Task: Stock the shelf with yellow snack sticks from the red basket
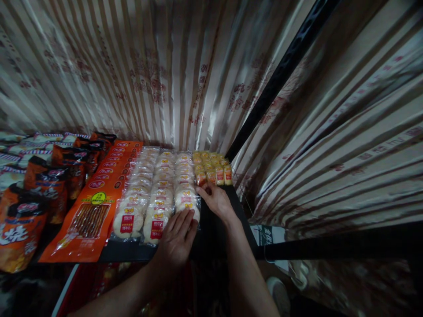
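Clear packets of round white rice crackers (160, 220) lie overlapped in three rows on a dark shelf (208, 237). My left hand (178, 231) rests with its fingers stretched over the front packet (187, 200) of the right-hand row. By that packet's right edge is my right hand (216, 200), with thumb and fingers slightly bent and apart. Its fingertips are close to the packet's edge; whether they touch it I cannot tell. Just beyond it stand small yellow wrapped snacks (220, 175) in short rows.
Left of the crackers are flat orange snack packs (89, 220) and upright orange-and-black bags (21, 229). A black metal post (264, 97) rises at the shelf's back right corner. Striped, printed sheeting (158, 66) hangs behind. A red container (82, 286) is below the shelf.
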### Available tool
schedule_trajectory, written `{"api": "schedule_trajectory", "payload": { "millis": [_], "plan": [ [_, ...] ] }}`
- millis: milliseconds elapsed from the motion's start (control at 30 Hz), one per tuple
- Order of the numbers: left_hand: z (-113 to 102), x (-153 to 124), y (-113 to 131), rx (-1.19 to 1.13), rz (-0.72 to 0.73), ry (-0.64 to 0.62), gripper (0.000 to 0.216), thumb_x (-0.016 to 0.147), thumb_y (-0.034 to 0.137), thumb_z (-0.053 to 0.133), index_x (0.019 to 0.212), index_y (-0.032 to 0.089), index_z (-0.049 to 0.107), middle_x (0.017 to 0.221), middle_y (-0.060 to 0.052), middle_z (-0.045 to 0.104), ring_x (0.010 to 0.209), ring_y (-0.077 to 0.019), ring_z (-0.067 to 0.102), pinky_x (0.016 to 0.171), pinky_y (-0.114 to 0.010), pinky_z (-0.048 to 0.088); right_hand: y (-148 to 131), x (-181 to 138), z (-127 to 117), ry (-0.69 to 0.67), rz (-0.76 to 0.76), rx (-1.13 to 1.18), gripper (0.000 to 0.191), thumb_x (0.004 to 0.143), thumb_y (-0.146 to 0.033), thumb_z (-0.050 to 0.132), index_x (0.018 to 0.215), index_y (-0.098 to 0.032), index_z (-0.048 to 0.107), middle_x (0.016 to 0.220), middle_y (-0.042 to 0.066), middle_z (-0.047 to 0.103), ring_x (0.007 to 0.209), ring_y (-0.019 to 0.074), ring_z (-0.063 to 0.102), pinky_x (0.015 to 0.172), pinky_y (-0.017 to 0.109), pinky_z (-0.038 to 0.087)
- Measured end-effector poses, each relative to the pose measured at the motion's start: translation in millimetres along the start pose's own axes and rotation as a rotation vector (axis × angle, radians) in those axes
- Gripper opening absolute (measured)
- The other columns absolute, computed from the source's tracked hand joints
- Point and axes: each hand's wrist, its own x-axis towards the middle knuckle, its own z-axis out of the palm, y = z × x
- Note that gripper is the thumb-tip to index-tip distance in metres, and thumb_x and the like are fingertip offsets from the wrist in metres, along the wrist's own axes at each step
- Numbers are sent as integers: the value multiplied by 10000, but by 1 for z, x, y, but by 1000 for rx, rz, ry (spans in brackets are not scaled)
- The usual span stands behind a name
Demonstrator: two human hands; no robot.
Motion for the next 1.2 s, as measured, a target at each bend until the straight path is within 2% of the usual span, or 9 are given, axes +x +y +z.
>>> {"api": "schedule_trajectory", "payload": {
  "millis": [100, 200, 300, 500, 667, 933, 1100, 1200],
  "plan": [
    [-2, -1, 1, -31, 14, 18, 287, 917, 119, 408, 1103, 128, 626, 1255, -135, 597, 1252, -260, 471, 1004, -433, 428, 5, -3, -6, -78, -29, 30, 260, 788, -463, 575, 715, -214, 595, 691, -10, 633, 650, 138, 567, 604, 242, 388],
    [-3, -2, 1, -46, 16, -16, 291, 928, 143, 400, 1107, 133, 629, 1245, -126, 605, 1220, -263, 499, 991, -433, 434, 10, -4, -3, -176, -67, 140, 204, 756, -398, 606, 701, -202, 595, 649, -34, 595, 616, 115, 533, 579, 219, 374],
    [-2, -3, 1, -57, 27, -52, 301, 937, 163, 381, 1094, 130, 636, 1228, -122, 615, 1183, -269, 526, 967, -428, 445, 14, -3, 3, -214, -76, 235, 175, 741, -355, 601, 682, -192, 581, 610, -49, 554, 591, 102, 498, 565, 209, 360],
    [-2, -4, 2, -68, 30, -39, 295, 941, 165, 378, 1060, 139, 647, 1225, -110, 617, 1170, -256, 535, 956, -406, 443, 12, -3, 5, -178, -88, 243, 169, 738, -350, 602, 691, -189, 582, 628, -47, 559, 593, 101, 500, 569, 212, 361],
    [-4, -3, 3, -79, 4, -15, 259, 926, 148, 423, 1032, 151, 660, 1232, -100, 616, 1186, -249, 525, 974, -405, 428, 14, -2, 7, -190, -76, 375, 194, 754, -385, 591, 709, -199, 560, 620, -53, 561, 558, 101, 545, 575, 216, 417],
    [-2, -3, 2, -80, -4, -29, 268, 917, 156, 416, 994, 157, 673, 1168, -95, 646, 1149, -242, 545, 958, -416, 433, 13, -2, 10, -137, -87, 361, 208, 764, -404, 579, 707, -205, 553, 631, -42, 581, 549, 108, 565, 572, 223, 438],
    [4, -6, 2, -75, 12, -6, 244, 897, 147, 436, 950, 147, 675, 1157, -86, 653, 1138, -247, 552, 964, -404, 419, 12, -4, 6, -151, -95, 261, 244, 786, -440, 542, 693, -214, 544, 593, -45, 564, 562, 122, 557, 590, 238, 426],
    [5, -8, 2, -67, 9, -21, 219, 893, 154, 456, 955, 149, 666, 1185, -85, 639, 1166, -239, 537, 982, -391, 398, 6, -6, 3, -71, -99, 136, 243, 792, -453, 541, 726, -221, 577, 652, -24, 603, 606, 134, 561, 603, 246, 418]
  ]
}}
